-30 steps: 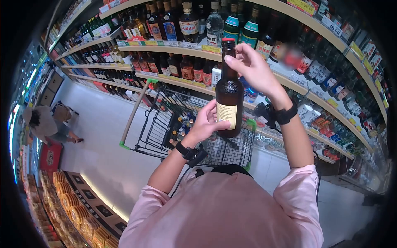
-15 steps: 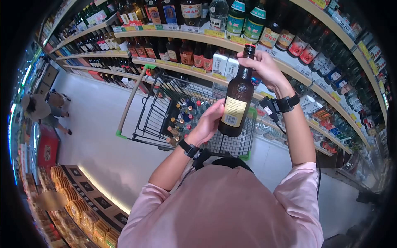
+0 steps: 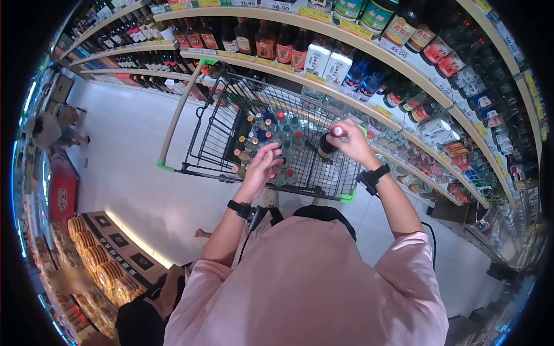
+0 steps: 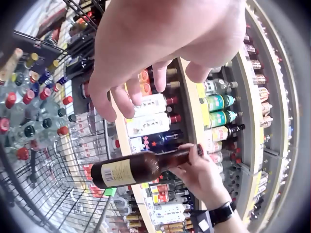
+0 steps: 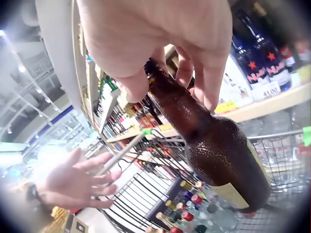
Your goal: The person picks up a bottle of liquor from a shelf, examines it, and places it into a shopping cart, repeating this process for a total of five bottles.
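Note:
My right hand (image 3: 353, 143) grips a dark brown glass bottle (image 3: 327, 150) by its neck over the right part of the wire shopping cart (image 3: 342, 199). In the left wrist view the brown bottle (image 4: 148, 167) shows a cream label with a barcode near its base. Its body hangs below the right hand's fingers in the right wrist view. Off the bottle, my left hand (image 3: 259, 171) has its fingers spread and loosely bent, with nothing in them. It overlaps several small capped bottles (image 3: 283, 130) standing in the cart's middle.
Shelves of bottles (image 3: 265, 43) with price tags run along the far side. Packaged round snacks (image 3: 92, 251) are stacked on a display at lower left. Another person (image 3: 49, 130) is at the far left, and part of someone (image 3: 144, 314) shows near my left side.
My right hand has lowered the brown bottle from in front of the shelves to over the cart. The left hand has let go of the bottle and moved left. The head view has tilted down.

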`<move>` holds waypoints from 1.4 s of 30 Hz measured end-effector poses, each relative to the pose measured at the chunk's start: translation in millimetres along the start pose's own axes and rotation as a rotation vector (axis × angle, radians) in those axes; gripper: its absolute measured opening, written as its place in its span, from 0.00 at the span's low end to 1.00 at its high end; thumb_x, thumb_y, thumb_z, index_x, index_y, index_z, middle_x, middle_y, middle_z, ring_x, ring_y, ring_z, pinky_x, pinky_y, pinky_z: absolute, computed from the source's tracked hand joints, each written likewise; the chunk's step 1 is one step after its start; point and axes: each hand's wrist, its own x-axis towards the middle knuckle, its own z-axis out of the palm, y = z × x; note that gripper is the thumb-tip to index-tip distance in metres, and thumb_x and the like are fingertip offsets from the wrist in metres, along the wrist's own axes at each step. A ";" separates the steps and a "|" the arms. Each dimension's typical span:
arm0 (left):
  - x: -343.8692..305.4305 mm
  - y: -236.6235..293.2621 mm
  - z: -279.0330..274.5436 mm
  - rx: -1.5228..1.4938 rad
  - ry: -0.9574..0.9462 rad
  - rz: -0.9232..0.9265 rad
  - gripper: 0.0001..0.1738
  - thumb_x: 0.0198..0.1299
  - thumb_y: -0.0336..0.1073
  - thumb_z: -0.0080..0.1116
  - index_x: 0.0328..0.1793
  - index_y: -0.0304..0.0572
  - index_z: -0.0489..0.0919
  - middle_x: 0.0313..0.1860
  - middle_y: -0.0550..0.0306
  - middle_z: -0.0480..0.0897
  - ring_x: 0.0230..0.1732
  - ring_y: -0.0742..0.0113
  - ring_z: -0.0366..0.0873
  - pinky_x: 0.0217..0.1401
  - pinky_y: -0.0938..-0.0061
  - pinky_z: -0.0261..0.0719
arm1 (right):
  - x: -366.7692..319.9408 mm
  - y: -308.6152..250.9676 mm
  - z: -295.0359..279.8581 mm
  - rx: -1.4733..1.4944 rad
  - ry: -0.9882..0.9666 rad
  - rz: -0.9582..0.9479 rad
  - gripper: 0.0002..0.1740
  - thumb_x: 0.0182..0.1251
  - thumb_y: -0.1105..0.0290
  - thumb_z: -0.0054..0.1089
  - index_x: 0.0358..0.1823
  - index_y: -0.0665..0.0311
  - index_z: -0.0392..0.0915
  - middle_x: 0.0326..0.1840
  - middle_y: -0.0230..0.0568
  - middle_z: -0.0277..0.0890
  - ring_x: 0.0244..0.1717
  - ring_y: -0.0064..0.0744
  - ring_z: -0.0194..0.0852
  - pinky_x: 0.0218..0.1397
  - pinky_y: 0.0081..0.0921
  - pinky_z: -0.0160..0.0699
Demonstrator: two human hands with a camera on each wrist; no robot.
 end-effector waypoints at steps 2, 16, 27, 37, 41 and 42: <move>-14.3 -7.0 -19.5 -0.045 0.032 0.005 0.22 0.78 0.48 0.45 0.71 0.47 0.68 0.63 0.57 0.75 0.59 0.67 0.76 0.61 0.67 0.74 | -8.6 26.3 22.6 -0.034 -0.057 0.078 0.16 0.53 0.66 0.76 0.39 0.63 0.81 0.38 0.47 0.74 0.43 0.53 0.76 0.49 0.40 0.75; -79.8 4.2 -59.1 -0.001 0.206 0.009 0.16 0.76 0.39 0.51 0.66 0.45 0.73 0.59 0.55 0.77 0.53 0.67 0.79 0.56 0.70 0.76 | -39.8 136.1 195.9 -0.217 -0.186 0.529 0.12 0.51 0.69 0.69 0.38 0.64 0.82 0.42 0.53 0.80 0.47 0.57 0.79 0.53 0.47 0.79; -96.8 19.8 -65.8 0.070 0.203 -0.087 0.13 0.73 0.33 0.53 0.61 0.42 0.75 0.56 0.53 0.80 0.51 0.67 0.80 0.56 0.73 0.76 | -36.1 185.3 299.2 -0.231 -0.255 0.698 0.11 0.54 0.71 0.66 0.39 0.65 0.83 0.44 0.57 0.81 0.49 0.58 0.82 0.52 0.49 0.82; -104.2 16.8 -67.2 0.086 0.206 -0.127 0.12 0.72 0.31 0.53 0.59 0.38 0.75 0.53 0.50 0.81 0.50 0.65 0.80 0.56 0.71 0.76 | -8.5 172.5 323.2 -0.193 -0.234 0.749 0.12 0.58 0.72 0.63 0.44 0.68 0.83 0.48 0.60 0.81 0.50 0.59 0.83 0.53 0.48 0.84; -97.3 20.6 -63.6 0.080 0.192 -0.121 0.12 0.72 0.30 0.52 0.59 0.37 0.75 0.53 0.49 0.81 0.50 0.64 0.80 0.56 0.71 0.76 | -0.1 147.9 293.8 -0.171 -0.381 0.756 0.13 0.64 0.74 0.56 0.48 0.69 0.83 0.50 0.60 0.82 0.53 0.57 0.83 0.55 0.47 0.84; -95.5 21.7 -62.3 0.075 0.180 -0.121 0.12 0.72 0.29 0.52 0.59 0.37 0.75 0.53 0.48 0.81 0.50 0.64 0.81 0.56 0.71 0.76 | -0.7 144.9 289.4 -0.165 -0.396 0.747 0.13 0.65 0.74 0.56 0.48 0.69 0.83 0.50 0.60 0.82 0.53 0.57 0.83 0.55 0.46 0.85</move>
